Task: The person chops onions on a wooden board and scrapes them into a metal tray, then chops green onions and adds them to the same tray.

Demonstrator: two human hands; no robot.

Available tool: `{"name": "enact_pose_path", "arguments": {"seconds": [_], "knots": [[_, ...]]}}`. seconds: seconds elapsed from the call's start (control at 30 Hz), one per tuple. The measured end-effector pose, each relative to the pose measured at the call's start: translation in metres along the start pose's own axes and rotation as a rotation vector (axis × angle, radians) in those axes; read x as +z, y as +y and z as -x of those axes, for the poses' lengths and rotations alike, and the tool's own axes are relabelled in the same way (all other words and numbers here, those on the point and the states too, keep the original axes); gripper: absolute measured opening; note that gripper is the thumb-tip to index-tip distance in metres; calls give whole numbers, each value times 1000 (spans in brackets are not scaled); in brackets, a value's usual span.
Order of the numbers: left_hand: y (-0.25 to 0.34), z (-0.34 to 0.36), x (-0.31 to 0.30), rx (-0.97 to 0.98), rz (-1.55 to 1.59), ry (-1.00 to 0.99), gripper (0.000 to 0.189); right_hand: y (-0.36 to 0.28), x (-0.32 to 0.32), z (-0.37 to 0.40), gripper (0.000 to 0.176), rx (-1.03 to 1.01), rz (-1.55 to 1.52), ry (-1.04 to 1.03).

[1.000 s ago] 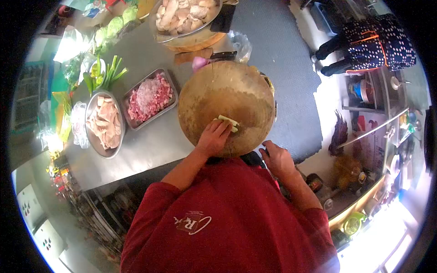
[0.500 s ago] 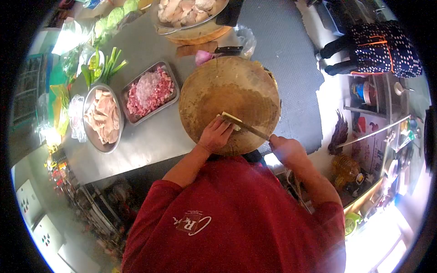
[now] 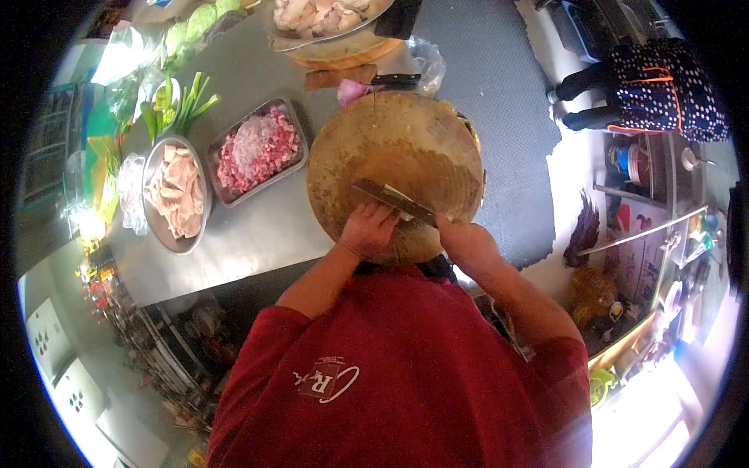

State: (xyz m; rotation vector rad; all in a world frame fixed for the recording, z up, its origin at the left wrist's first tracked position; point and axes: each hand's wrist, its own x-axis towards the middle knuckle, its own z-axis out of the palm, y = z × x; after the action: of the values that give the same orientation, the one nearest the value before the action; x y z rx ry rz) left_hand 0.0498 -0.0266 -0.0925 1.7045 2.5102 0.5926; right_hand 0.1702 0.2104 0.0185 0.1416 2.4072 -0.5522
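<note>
My right hand (image 3: 466, 243) is wrapped round the handle of a kitchen knife (image 3: 380, 193). Its blade points left across a round wooden chopping block (image 3: 398, 140). On the block's near side, my left hand (image 3: 369, 228) has its fingers curled together beside the blade. They press on a small pale piece of food (image 3: 404, 215), whose kind I cannot make out; the fingers partly hide it. A thin pale strip (image 3: 398, 191) shows along the blade's far side.
Left of the block are a tray (image 3: 300, 160) of chopped pink meat and a metal bowl (image 3: 204, 207) of pale meat strips. Behind lie a purple onion (image 3: 351, 92), another knife (image 3: 396, 79) and a bowl (image 3: 289, 45) of meat pieces. A person in a dotted garment (image 3: 663, 86) is at the right.
My right hand and the knife have moved left, so the blade reaches further past my left fingers. My left hand stays nearly in place on the block.
</note>
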Motion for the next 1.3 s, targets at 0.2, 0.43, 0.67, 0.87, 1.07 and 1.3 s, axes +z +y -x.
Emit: {"name": "enact_pose_path", "arguments": {"seconds": [0.2, 0.43, 0.67, 0.87, 1.07, 1.3], "knots": [[4, -12, -12, 43, -2, 180, 29, 33, 14, 37, 16, 67, -35, 1], [3, -14, -13, 61, -1, 158, 30, 21, -2, 52, 16, 156, -70, 29], [-1, -7, -5, 75, -23, 188, 31, 3, 3, 28, 15, 56, -63, 66], [1, -1, 0, 10, -41, 63, 32, -9, -20, 15, 15, -3, -27, -10], [0, 0, 1, -1, -59, 8, 32, 2, 13, 7, 16, -1, 7, 65], [3, -13, -10, 49, 3, 180, 26, 35, 14, 58, 18, 153, 50, -48]]}}
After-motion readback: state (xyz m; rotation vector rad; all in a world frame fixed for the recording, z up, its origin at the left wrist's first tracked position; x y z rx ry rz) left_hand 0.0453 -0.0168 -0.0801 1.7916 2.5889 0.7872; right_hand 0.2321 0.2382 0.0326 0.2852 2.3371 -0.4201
